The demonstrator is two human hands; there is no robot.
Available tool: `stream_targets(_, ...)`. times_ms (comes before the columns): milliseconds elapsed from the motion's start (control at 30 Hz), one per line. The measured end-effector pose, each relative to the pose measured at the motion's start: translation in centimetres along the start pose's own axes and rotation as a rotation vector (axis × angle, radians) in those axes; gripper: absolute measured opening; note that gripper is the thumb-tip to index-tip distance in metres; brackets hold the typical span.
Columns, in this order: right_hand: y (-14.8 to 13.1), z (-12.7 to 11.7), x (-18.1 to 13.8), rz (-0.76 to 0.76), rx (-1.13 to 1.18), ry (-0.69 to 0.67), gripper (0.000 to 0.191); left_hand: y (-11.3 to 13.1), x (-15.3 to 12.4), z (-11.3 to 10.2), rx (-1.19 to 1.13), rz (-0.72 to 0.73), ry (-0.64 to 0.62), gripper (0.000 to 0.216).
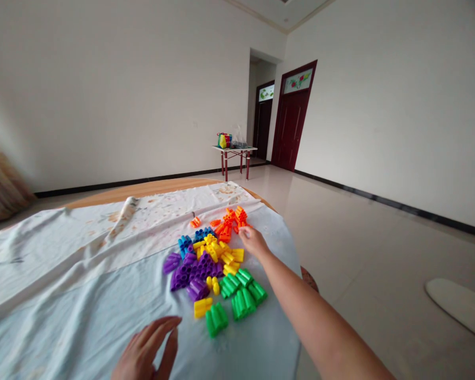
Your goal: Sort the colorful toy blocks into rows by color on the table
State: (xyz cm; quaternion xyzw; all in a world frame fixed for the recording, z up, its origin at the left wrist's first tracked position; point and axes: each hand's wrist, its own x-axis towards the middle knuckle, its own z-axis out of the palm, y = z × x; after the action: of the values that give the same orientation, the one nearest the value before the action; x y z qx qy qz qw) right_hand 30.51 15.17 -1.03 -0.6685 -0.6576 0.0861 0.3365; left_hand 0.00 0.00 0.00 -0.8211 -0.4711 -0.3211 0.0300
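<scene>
Now, my right hand (255,243) is at the far orange blocks (226,232) on the bench (174,185), its hold unclear; a light pinch should suit. My left hand (147,344), near, is loosely open.

Orange tube blocks (225,235) farthest; blues (185,244), yellows (210,251), purples (204,268) jumbled midway; greens (244,303) nearest, loosely grouped

- Find left hand (147,345) cut off by bottom edge at seven o'clock.
- Cannot confirm grip of right hand (255,241) at five o'clock, blurred against orange pieces (225,231).
- Find curtain (3,184) blurred, cut by left edge at nine o'clock.
- Cannot identify white object (459,305) cut by right edge at four o'clock.
- Cannot tell contents of clear bag (239,139) at twelve o'clock, too small.
</scene>
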Motion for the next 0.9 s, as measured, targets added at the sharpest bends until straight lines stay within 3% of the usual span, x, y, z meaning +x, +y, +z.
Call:
stream_targets(100,3.4,-0.9,-0.6,0.081,-0.133,0.07,0.032,4.7,5.7,1.1,-0.001,-0.018,-0.149,0.032)
stream_targets(233,5.9,-0.3,-1.7,0.123,-0.256,0.076,0.036,11.2,12.5,6.3,0.04,0.058,-0.399,0.038)
stream_targets(367,6.6,0.5,-1.4,0.118,-0.325,0.05,0.037,13.3,15.2,11.7,0.058,0.04,-0.503,0.045)
stream_targets(433,6.7,0.6,-1.2,0.122,-0.347,0.041,0.036,12.6,15.3,12.9,0.082,0.005,-0.538,0.047)
stream_targets(533,6.7,0.6,-1.1,0.132,-0.371,0.039,0.037,10.6,14.6,12.5,0.116,-0.031,-0.558,0.05)
stream_targets(733,6.5,0.4,-1.5,0.143,-0.405,0.033,0.037,5.3,12.4,8.1,0.174,-0.08,-0.56,0.041)
stream_targets(900,6.3,0.2,-1.5,0.141,-0.422,0.025,0.036,-1.0,9.4,3.5,0.226,-0.119,-0.543,0.037)
